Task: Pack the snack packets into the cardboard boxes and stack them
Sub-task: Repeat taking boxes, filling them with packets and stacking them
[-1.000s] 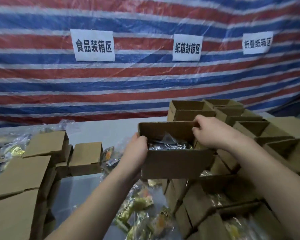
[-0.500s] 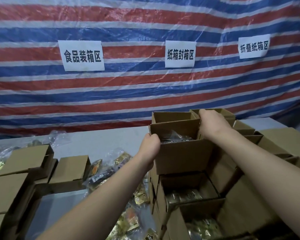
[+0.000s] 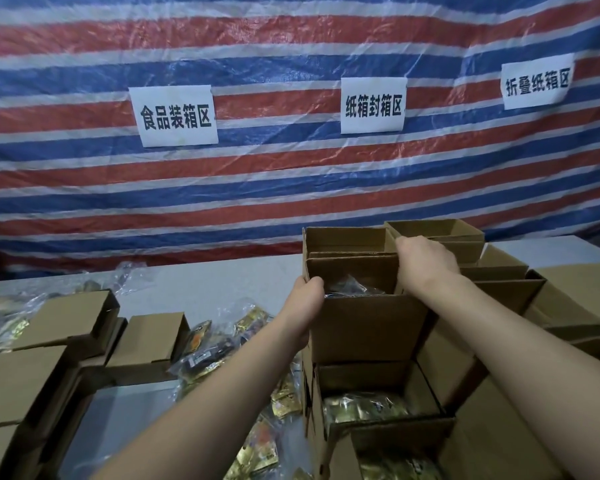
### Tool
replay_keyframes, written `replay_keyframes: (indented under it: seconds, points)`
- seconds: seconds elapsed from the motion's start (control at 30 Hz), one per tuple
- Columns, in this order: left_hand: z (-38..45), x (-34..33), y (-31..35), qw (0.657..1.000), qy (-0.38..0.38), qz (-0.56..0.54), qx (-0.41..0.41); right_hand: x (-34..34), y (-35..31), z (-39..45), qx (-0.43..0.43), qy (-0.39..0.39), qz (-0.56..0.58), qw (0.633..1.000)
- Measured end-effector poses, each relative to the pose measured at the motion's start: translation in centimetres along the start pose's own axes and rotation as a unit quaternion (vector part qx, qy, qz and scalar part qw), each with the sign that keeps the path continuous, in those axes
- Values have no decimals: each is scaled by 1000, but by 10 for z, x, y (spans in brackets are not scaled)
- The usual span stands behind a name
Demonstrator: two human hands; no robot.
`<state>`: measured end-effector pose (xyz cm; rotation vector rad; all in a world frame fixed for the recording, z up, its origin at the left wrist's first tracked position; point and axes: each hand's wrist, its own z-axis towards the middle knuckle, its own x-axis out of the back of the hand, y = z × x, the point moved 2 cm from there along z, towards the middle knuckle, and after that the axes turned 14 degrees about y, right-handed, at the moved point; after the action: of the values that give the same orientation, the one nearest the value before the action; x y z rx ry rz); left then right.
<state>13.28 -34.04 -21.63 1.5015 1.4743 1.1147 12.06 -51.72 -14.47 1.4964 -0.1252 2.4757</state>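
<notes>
Far left of worktop: closed cardboard boxes, apparently done. Centre: loose snack packets lying unpacked. Left hand grips the left wall of a filled open box, right hand curls over its right rim; box sits atop the stack. Below: open packed boxes. Right: empty open boxes. Judged partway; much packing remains.

Left hand: fingers curled over the left wall of the open cardboard box, gripping.
Right hand: fingers hooked over the box's right wall, gripping.
Forearms: both bare, extended forward, converging.
</notes>
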Motion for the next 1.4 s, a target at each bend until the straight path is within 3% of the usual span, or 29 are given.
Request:
replay_keyframes:
  seconds: [0.33, 0.53, 0.67, 0.93, 1.07, 1.2, 1.3, 1.4]
  points:
    - [0, 25, -2, 998, 16, 37, -47, 9, -34, -1, 44, 50, 33, 997]
    - [5, 120, -10, 989, 115, 48, -81, 17, -94, -7, 95, 99, 129, 982]
    - [17, 200, -41, 984, 174, 35, -28, 24, -161, -21, 163, 106, 215, 957]
    - [22, 294, -130, 969, 225, 106, -4, -27, -250, -70, 165, -91, 266, 946]
    - [21, 309, -178, 958, 189, 214, 3, -76, -272, -107, 164, -217, 261, 926]
    - [28, 324, -209, 938, 169, 304, 2, -120, -281, -138, 157, -287, 248, 912]
    - [50, 350, -211, 913, 214, 345, -33, -141, -286, -152, 135, -326, 264, 898]
    - [85, 390, -197, 856, 280, 424, -94, -153, -297, -157, 125, -332, 269, 895]
